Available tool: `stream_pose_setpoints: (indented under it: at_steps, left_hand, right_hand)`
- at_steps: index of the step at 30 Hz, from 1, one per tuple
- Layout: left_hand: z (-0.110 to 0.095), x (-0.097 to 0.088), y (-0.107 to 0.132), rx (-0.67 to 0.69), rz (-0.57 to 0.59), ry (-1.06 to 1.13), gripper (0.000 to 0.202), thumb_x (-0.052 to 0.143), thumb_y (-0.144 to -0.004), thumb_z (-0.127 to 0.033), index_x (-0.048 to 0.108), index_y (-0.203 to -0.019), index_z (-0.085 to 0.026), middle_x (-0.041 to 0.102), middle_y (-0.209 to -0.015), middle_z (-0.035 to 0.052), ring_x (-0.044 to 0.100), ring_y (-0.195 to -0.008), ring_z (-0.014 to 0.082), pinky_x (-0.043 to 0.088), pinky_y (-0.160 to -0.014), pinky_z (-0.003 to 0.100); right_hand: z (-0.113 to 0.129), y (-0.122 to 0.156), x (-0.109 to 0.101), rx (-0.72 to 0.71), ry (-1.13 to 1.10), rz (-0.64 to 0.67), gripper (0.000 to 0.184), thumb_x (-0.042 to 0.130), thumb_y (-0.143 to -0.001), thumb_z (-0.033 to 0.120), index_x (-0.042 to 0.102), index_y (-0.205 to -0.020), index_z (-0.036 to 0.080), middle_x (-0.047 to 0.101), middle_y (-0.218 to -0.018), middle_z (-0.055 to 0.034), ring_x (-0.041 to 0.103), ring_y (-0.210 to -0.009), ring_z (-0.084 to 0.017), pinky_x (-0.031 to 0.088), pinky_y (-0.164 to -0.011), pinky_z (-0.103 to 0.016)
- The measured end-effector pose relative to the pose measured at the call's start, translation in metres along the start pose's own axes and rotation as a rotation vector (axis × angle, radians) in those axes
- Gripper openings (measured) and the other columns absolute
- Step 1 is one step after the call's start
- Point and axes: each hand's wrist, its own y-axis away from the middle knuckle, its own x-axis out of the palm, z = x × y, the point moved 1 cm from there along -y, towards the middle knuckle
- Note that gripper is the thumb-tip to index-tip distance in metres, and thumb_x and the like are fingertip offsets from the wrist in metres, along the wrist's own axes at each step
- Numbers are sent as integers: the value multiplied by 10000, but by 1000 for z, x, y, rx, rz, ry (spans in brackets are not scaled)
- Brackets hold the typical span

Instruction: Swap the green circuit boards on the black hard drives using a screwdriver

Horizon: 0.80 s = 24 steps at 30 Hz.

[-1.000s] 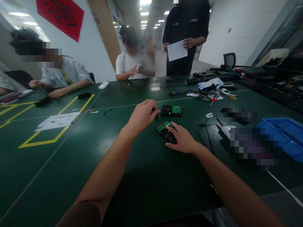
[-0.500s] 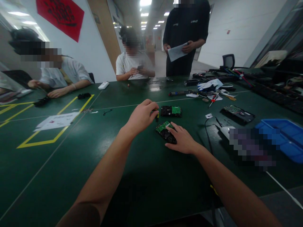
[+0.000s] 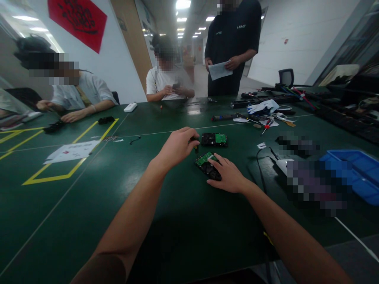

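Observation:
A hard drive (image 3: pixel 204 159) with a green circuit board facing up lies on the green table, turned at a slant. My right hand (image 3: pixel 230 174) rests over its right end, the thumb at the near edge and the fingers on top, gripping it. Above the drive's far left corner, my left hand (image 3: pixel 181 145) pinches a small black and yellow screwdriver (image 3: pixel 196 149), held upright. Whether its tip touches a screw is too small to tell. Just beyond lies a second hard drive (image 3: pixel 214 139), board side up, touched by neither hand.
At right are a blue tray (image 3: pixel 359 173), a partly blurred device with a cable, and another dark, blurred item. Farther back lie a red screwdriver (image 3: pixel 267 126), a long dark tool (image 3: pixel 225 117) and gloves (image 3: pixel 263 106). Papers (image 3: pixel 71 152) lie left. Three people are across the table.
My left hand has shifted very slightly down and turned a little around the screwdriver. My right hand and the drive stay in place. The standing person's paper has moved slightly.

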Motion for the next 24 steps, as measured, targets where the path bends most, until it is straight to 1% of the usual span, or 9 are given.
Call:
stream_pose_setpoints:
  at_steps: [4, 7, 9, 12, 14, 17, 20, 24]
  left_hand:
    - [-2, 2, 0, -15, 0, 31, 44, 695, -916, -216, 661, -939, -197, 715, -965, 52, 678, -881, 191, 556, -824, 360]
    - [-2, 5, 0, -25, -21, 68, 70, 707, -906, -218, 640, -909, -197, 704, -983, 57, 676, -898, 185, 568, -829, 349]
    - [-2, 7, 0, -38, -43, 86, 85, 710, -902, -215, 641, -949, -197, 691, -1029, 66, 676, -929, 185, 577, -843, 347]
    - [0, 10, 0, -59, -60, 100, 167, 723, -893, -220, 643, -1038, -196, 666, -1088, 77, 678, -942, 183, 589, -854, 347]
    - [1, 10, 1, -56, -64, 90, 168, 730, -890, -223, 648, -1034, -192, 657, -1099, 79, 671, -960, 188, 590, -863, 350]
    - [2, 10, 1, -30, -59, 72, 117, 722, -902, -221, 666, -998, -186, 655, -1096, 81, 655, -990, 198, 585, -875, 358]
    - [1, 8, 1, -5, -53, 63, 89, 703, -919, -219, 684, -1001, -190, 656, -1082, 80, 651, -968, 195, 578, -876, 363]
    - [1, 6, 1, 6, -56, -28, 107, 687, -927, -218, 716, -1028, -202, 649, -1065, 75, 647, -960, 207, 566, -883, 380]
  right_hand:
    - [1, 0, -1, -2, -1, 8, 943, 585, -844, 764, 359, -1612, 266, 207, -1711, -153, 314, -1492, -450, 310, -1163, -597]
    - [-1, 0, 1, -6, 0, -5, 945, 582, -843, 767, 351, -1615, 273, 199, -1714, -146, 318, -1488, -451, 300, -1165, -603]
    - [-1, 0, 2, -11, -3, -7, 950, 578, -842, 772, 350, -1616, 271, 194, -1715, -148, 319, -1488, -451, 298, -1166, -605]
    - [-1, 0, 3, -11, -3, -9, 949, 579, -837, 777, 360, -1611, 273, 204, -1712, -147, 319, -1490, -448, 299, -1167, -608]
    - [-1, 0, 2, -8, 1, -12, 945, 585, -835, 776, 366, -1608, 278, 215, -1709, -144, 324, -1488, -446, 304, -1165, -610]
    - [1, 1, 1, -6, 4, -12, 944, 591, -835, 770, 373, -1605, 268, 216, -1708, -148, 326, -1487, -447, 306, -1167, -609]
    - [1, 1, 0, -3, 1, -10, 941, 595, -835, 767, 380, -1601, 267, 213, -1709, -147, 319, -1491, -446, 297, -1174, -607]
    - [1, 1, -1, 4, -5, 3, 941, 599, -835, 764, 377, -1603, 267, 211, -1710, -149, 319, -1494, -439, 306, -1172, -594]
